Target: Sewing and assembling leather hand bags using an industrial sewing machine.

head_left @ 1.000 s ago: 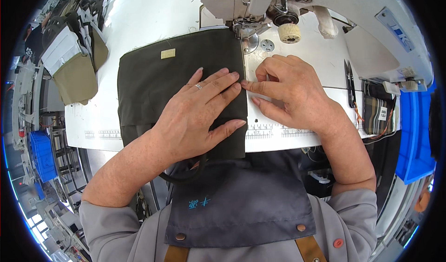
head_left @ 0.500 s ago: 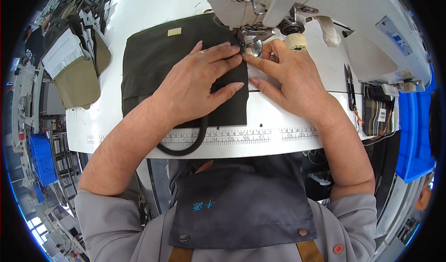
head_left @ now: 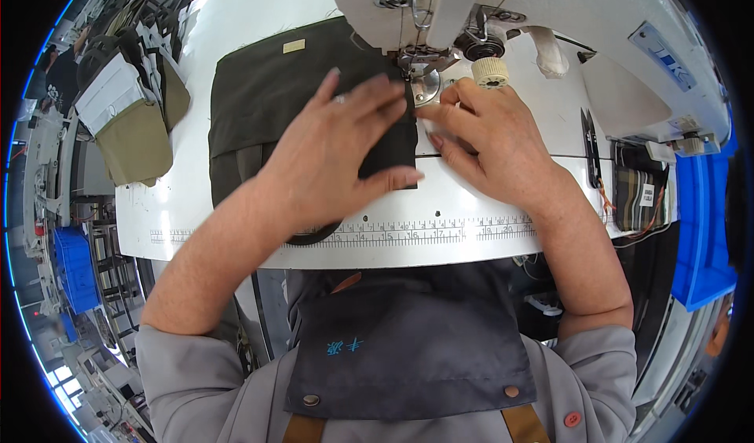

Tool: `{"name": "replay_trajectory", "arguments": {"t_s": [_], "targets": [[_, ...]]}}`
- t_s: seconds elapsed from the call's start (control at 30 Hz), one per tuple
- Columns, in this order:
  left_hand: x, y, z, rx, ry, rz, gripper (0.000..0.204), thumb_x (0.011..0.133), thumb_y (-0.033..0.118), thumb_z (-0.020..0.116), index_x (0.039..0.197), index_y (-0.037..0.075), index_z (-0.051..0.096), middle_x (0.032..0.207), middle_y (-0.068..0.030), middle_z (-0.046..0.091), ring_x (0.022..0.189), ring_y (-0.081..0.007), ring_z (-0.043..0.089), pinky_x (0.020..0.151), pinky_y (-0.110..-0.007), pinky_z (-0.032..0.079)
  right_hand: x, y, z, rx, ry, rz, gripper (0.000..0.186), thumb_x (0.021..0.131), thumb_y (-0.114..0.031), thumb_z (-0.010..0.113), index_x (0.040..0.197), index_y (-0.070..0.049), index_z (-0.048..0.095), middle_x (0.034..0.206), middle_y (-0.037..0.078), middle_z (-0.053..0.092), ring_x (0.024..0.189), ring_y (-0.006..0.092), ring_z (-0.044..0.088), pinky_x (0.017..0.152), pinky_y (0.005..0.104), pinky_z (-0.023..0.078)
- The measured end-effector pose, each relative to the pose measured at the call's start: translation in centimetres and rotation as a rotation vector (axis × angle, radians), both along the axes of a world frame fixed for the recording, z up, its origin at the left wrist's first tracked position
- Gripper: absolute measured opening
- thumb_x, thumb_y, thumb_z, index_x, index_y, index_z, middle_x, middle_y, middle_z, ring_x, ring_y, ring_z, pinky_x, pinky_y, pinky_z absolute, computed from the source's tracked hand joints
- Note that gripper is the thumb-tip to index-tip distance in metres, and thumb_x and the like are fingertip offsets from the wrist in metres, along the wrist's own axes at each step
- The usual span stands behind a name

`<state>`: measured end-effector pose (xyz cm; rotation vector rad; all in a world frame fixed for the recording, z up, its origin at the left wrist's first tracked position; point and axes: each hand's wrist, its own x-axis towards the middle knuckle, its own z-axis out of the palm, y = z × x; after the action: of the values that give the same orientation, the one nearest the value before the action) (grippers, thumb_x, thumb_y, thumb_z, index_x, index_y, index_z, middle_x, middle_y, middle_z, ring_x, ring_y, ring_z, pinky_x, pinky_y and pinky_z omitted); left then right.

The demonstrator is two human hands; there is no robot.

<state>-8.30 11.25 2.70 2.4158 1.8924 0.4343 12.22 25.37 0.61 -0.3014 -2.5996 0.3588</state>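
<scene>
My left hand [head_left: 338,148] is open and motion-blurred, its fingers spread over a dark olive fabric piece [head_left: 259,97] with a small pale patch [head_left: 294,45]. A dark looped strap [head_left: 314,236] shows below my left wrist. My right hand [head_left: 487,148] is at the fabric's right edge, just below the presser foot [head_left: 408,74], with its index finger extended, thumb apart and other fingers bent. The fabric's right edge lies under the sewing machine head [head_left: 408,11], where the machine partly hides it.
Stacked khaki pieces and papers [head_left: 133,129] lie at the table's left. Black snips [head_left: 589,144] and a striped pouch [head_left: 630,195] lie right, beside a blue bin [head_left: 695,239]. A ruler strip [head_left: 385,235] runs along the white table's [head_left: 196,19] front. Another blue bin [head_left: 72,266] stands left.
The fabric has slid away from me, under the machine head, and its strap has come onto the table. Both hands moved forward with it; my left hand has since drawn slightly back.
</scene>
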Motion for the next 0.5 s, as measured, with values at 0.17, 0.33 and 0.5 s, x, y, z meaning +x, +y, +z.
{"name": "replay_trajectory", "arguments": {"t_s": [0.17,0.33,0.5], "targets": [[0.7,-1.5,-0.8,0.013,-0.108,0.04,0.07,0.089,0.042,0.077,0.141,-0.001,0.058,0.149,-0.0144,0.056,0.141,-0.0325,0.051,0.12,-0.057,0.034,-0.1,-0.2,0.1,0.0,-0.023,0.059,0.019,0.085,-0.015,0.074,0.103,-0.012,0.078,0.097,0.004,0.063,0.087,0.0225,0.062,0.076,0.0381,0.046],[-0.1,-0.5,-1.3,0.031,-0.097,0.055,0.06,0.092,0.035,0.075,0.14,0.002,0.06,0.148,-0.0107,0.058,0.139,-0.0305,0.053,0.119,-0.057,0.037,-0.1,-0.4,0.2,0.023,-0.047,0.028,0.026,0.086,-0.018,0.074,0.111,-0.013,0.077,0.096,0.004,0.061,0.089,0.0227,0.062,0.079,0.0388,0.046],[-0.6,0.5,-1.6,0.064,-0.115,0.051,0.054,0.093,0.032,0.075,0.137,0.003,0.063,0.146,-0.0109,0.06,0.137,-0.0313,0.055,0.119,-0.058,0.037,-0.3,-0.5,0.2,0.041,-0.107,-0.021,0.035,0.088,-0.023,0.073,0.121,-0.012,0.074,0.1,0.006,0.06,0.096,0.0241,0.059,0.084,0.0397,0.045]]}}
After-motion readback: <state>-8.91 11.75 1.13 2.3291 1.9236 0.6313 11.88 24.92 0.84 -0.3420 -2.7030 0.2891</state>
